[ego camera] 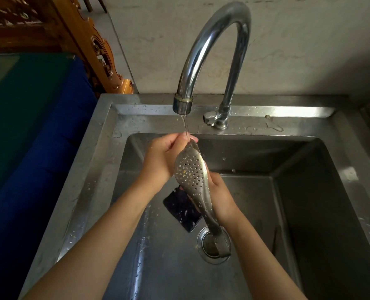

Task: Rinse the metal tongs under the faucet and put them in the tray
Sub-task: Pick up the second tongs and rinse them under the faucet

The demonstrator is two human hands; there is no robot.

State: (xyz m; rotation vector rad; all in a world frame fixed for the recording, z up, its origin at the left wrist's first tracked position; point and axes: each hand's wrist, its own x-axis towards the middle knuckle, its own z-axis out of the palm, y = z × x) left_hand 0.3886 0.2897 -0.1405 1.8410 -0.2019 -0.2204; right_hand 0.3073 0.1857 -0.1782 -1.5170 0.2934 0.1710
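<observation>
The metal tongs (192, 180) hang over the sink (106, 161) basin, long axis running from the perforated tip, up under the faucet (183, 103) and its thin stream, down toward the drain (203, 243). The left hand (162, 163) pinches the tip; the right hand (219, 195) wraps the shank, also clutching a dark sponge (181, 210). No tray is in view.

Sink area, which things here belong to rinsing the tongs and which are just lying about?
For the job: metal tongs, faucet, left hand, right hand, sink.
Lying about: dark sponge, carved wooden furniture, blue cloth.
</observation>
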